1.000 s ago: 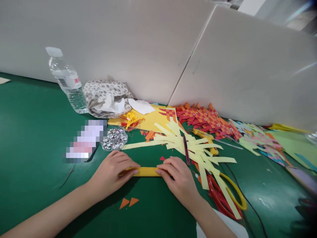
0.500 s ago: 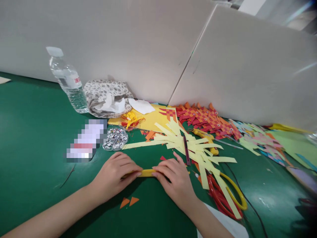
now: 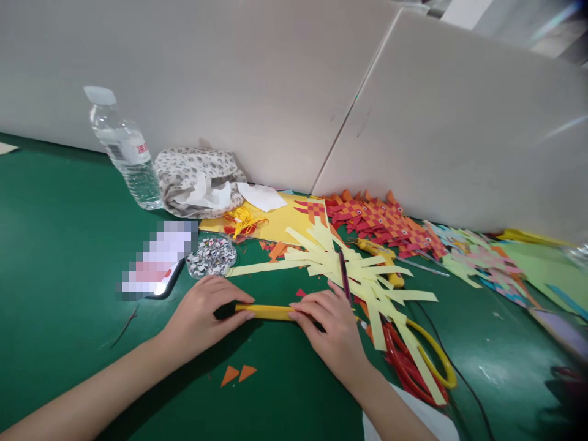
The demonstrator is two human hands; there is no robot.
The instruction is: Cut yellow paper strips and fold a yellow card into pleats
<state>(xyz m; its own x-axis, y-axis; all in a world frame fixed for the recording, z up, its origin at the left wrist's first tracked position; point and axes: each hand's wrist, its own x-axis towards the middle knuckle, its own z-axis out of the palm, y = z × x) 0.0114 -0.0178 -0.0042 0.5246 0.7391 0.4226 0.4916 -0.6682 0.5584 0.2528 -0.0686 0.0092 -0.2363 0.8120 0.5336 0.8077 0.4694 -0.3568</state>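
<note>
A yellow paper strip [image 3: 272, 312] stretches level between my two hands, just above the green table. My left hand [image 3: 206, 315] pinches its left end between thumb and fingers. At the right end, my right hand [image 3: 328, 324] grips the strip the same way, its little-seen tip hidden under the fingers. Two small orange paper triangles [image 3: 237, 373] lie on the table below the strip. Beyond my right hand spreads a pile of pale yellow paper strips [image 3: 362, 269], with a dark red craft knife or pen-like tool [image 3: 344, 275] lying across it.
Scissors with red and yellow handles [image 3: 434, 355] lie right of my right hand. A glue gun [image 3: 379, 254], woven paper fish [image 3: 376, 214], a dish of googly eyes [image 3: 212, 256], a phone [image 3: 160, 260] and a water bottle [image 3: 126, 153] stand or lie farther back.
My left hand has slid left along the yellow strip, and my right hand has shifted slightly right. More of the strip shows between them.
</note>
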